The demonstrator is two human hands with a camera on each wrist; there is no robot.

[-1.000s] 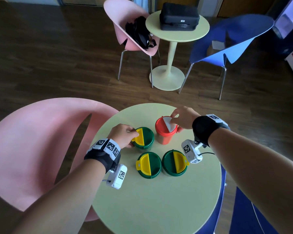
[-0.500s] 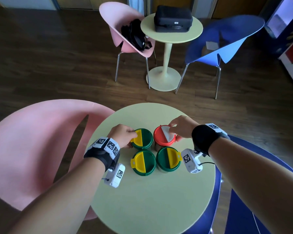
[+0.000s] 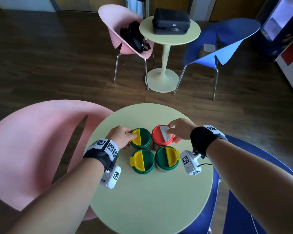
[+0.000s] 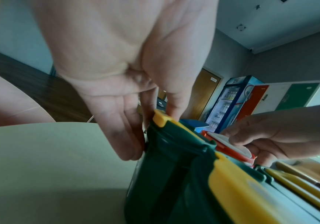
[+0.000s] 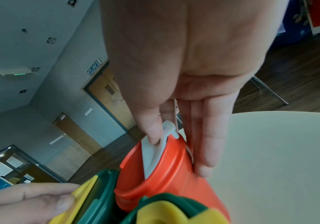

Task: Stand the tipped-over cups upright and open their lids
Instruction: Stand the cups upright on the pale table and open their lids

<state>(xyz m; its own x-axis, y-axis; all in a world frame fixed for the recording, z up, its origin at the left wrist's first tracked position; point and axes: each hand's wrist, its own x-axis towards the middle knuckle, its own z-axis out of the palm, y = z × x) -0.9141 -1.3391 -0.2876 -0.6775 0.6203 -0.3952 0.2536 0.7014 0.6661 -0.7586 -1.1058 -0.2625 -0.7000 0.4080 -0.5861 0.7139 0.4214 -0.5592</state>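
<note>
Four cups stand upright in a tight square on the round pale-green table (image 3: 150, 200). My left hand (image 3: 123, 136) grips the far-left green cup (image 3: 143, 139) (image 4: 167, 159): its thumb rests on the tab of the yellow flap (image 3: 136, 138) (image 4: 160, 119) and its fingers lie against the cup's side. My right hand (image 3: 178, 130) holds the red cup (image 3: 159, 138) (image 5: 165, 181), with the thumb on its white flap (image 3: 166, 135) (image 5: 153, 154) and the fingers down the cup's wall. Two more green cups (image 3: 143, 162) (image 3: 167, 158) with shut yellow flaps stand nearer me, untouched.
A pink chair (image 3: 32, 141) stands close on the left of the table and a blue chair (image 3: 243, 208) on the right. Farther off are a second round table (image 3: 169, 38) bearing a black case (image 3: 171, 21), a pink chair with a black bag (image 3: 134, 38) and a blue chair (image 3: 218, 46).
The red cup has come in closer to the green cups with my right hand on it. My left hand has stayed on the far-left green cup.
</note>
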